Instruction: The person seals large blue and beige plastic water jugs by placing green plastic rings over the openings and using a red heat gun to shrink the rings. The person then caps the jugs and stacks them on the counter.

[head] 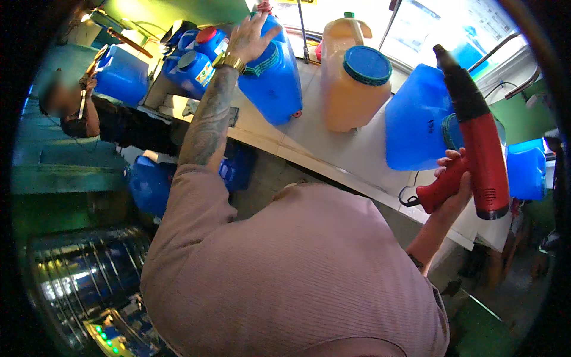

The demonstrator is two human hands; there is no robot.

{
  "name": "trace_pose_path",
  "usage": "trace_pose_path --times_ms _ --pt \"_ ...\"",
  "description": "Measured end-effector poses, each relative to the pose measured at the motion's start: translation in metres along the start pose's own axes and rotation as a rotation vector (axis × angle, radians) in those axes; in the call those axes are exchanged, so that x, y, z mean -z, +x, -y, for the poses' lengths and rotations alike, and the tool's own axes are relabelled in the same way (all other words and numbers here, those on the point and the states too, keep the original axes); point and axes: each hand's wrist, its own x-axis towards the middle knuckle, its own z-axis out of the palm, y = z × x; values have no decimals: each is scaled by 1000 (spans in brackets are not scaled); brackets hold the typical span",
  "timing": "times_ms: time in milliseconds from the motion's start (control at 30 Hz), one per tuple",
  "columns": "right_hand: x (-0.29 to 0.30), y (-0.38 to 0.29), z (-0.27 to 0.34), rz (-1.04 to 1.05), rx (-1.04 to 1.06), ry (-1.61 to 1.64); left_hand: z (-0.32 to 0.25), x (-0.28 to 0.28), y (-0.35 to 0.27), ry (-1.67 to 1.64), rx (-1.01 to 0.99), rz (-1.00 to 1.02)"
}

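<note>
My right hand [459, 174] grips the handle of a red and black heat gun [484, 147], whose dark nozzle points up toward the window. My left hand [252, 38], with a gold watch at the wrist, is spread over the top of a blue plastic water jug [279, 89]. Its fingers are apart near a red fitting [264, 6], and I cannot tell how firmly it touches. Right of this jug stands a cloudy orange-tinted jug [357, 102] with a blue screw lid. Another blue jug [417, 120] is behind the heat gun, partly hidden.
The jugs stand on a tiled counter [308, 129]. Several blue containers [194, 71] crowd its left part. Another person [134, 125] is at the far left, near a square blue jug [122, 73]. A dark ribbed tank [84, 272] stands lower left. Metal bars [303, 31] cross the window.
</note>
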Motion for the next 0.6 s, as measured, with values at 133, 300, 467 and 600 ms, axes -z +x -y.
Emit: trace_pose_path --times_ms 133,300,467,600 --pt "-48 0 -16 6 -15 -18 24 -25 -48 50 113 308" --pt "-93 10 -22 51 -21 -127 23 -26 -48 -90 62 252" --pt "-114 10 -29 55 -40 -145 44 1 -79 -698 195 -30" --pt "-126 16 -49 9 -158 -156 45 -16 -128 -1051 358 -134"
